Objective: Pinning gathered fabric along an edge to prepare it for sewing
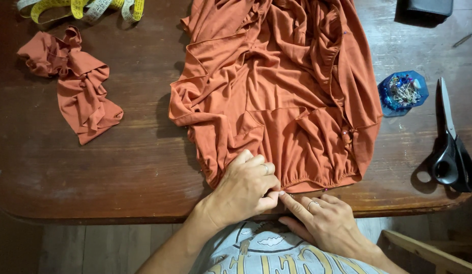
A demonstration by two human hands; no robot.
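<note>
Rust-orange garment, spread crumpled on wooden table w/ hem at near edge, is pinched at hem by left hand & right hand, w/ fabric scrap & tape measure far left, blue pin box & scissors at right.

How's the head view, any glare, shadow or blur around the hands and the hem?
Head view: sharp and evenly lit; left hand and right hand meet at the orange fabric hem, unblurred; soft shadow left of the fabric; mild sheen on the wooden table.
</note>
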